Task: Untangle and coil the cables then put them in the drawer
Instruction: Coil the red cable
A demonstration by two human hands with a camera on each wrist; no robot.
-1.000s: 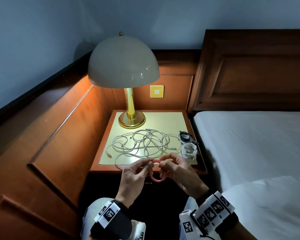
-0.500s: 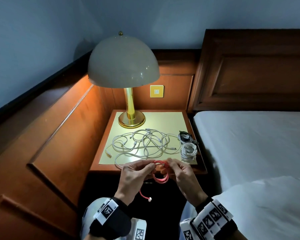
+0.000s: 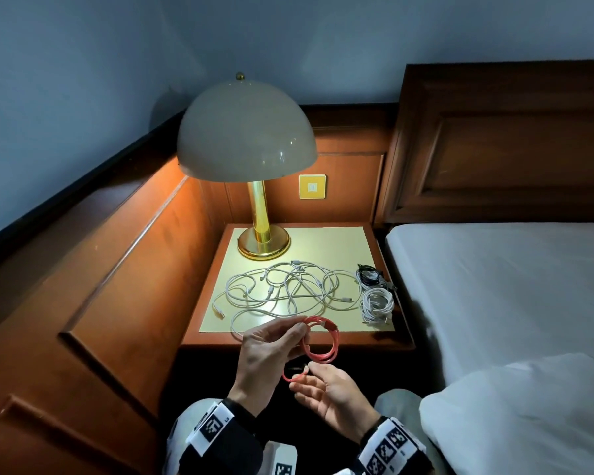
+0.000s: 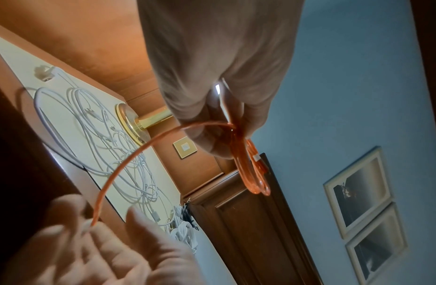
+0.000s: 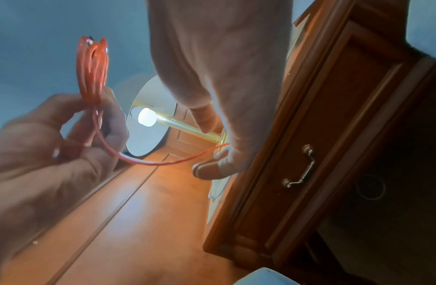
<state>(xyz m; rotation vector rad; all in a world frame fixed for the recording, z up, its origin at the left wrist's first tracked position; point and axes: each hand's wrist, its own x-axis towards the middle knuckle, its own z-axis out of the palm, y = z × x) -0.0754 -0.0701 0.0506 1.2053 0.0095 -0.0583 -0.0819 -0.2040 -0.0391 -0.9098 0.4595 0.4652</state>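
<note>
The left hand (image 3: 266, 351) pinches the coiled red cable (image 3: 323, 341), its grip clenched on the loops. Beyond that grip, tangled white cables (image 3: 288, 289) lie on the table (image 3: 323, 241). Below the coil, the right hand (image 3: 326, 392) pinches the cable's loose end, its other fingers relaxed.

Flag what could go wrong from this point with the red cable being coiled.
1. The left hand only pinches the red cable coil at one spot, so the loops could spring open.
2. The right hand holds just the loose tail's tip, which may slip before it is wrapped.
3. The drawer looks closed and both hands are occupied; freeing one to pull the drawer handle may loosen the coil.
</note>
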